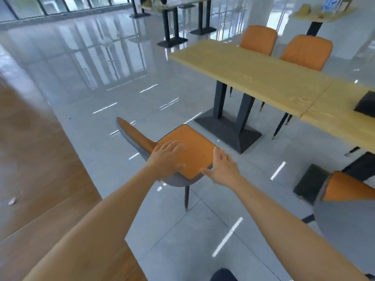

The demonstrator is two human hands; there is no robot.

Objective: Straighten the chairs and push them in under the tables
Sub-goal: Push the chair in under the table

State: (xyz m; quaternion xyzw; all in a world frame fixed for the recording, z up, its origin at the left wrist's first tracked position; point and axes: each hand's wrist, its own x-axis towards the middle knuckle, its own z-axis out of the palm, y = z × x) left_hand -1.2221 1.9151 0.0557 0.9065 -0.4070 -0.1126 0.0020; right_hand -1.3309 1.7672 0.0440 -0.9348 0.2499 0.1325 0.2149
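Note:
An orange chair (194, 147) with a grey shell stands on the grey floor, away from the long wooden table (253, 76) and turned at an angle to it. Its backrest points to the left. My left hand (168, 159) lies flat on the seat with straight fingers. My right hand (223, 169) is at the seat's near right edge, fingers spread, thumb touching the edge. Neither hand grips anything.
Two orange chairs (304, 51) stand at the table's far side. Another orange chair (349, 189) is at the right edge beside a dark base. The table's dark pedestal (229, 128) stands just beyond the seat. Wooden flooring (30, 169) lies to the left. More tables stand at the back.

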